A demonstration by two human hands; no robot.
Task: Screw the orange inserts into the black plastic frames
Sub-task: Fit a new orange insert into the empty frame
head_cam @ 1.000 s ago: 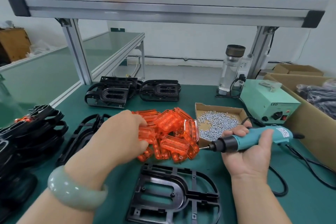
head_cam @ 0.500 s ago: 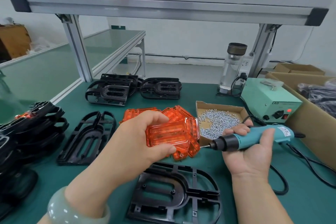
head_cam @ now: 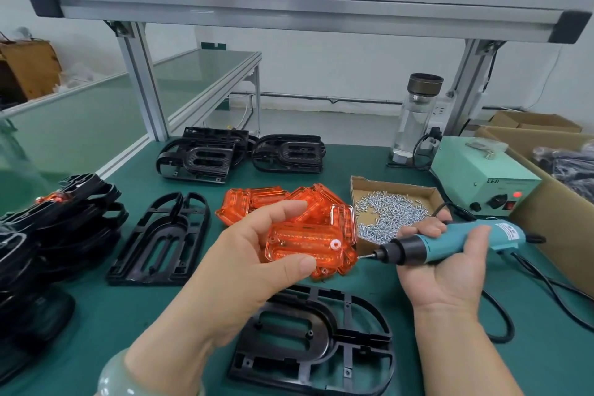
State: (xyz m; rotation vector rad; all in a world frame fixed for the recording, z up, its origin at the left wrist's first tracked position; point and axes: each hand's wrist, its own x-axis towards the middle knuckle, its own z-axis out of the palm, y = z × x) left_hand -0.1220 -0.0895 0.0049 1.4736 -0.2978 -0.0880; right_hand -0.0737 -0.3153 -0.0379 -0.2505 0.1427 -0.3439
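My left hand (head_cam: pixel 247 254) grips one clear orange insert (head_cam: pixel 305 243) between thumb and fingers, lifted above the green table. Behind it lies a pile of orange inserts (head_cam: pixel 289 199). A black plastic frame (head_cam: pixel 315 341) lies flat at the front, below the held insert. My right hand (head_cam: pixel 446 264) holds a teal electric screwdriver (head_cam: pixel 450 241), its bit pointing left toward the insert. A cardboard tray of small silver screws (head_cam: pixel 389 212) sits just behind the screwdriver.
Another black frame (head_cam: pixel 160 241) lies to the left, with a stack of frames (head_cam: pixel 48 228) at the far left and two frame stacks (head_cam: pixel 238 154) at the back. A green power box (head_cam: pixel 482 180), glass bottle (head_cam: pixel 414 119), cardboard boxes (head_cam: pixel 559 202) and a cable (head_cam: pixel 546 286) occupy the right.
My left hand has taken one insert out of the pile, lifted it and brought it toward me, turning it flat-side up. My right hand with the screwdriver has barely moved.
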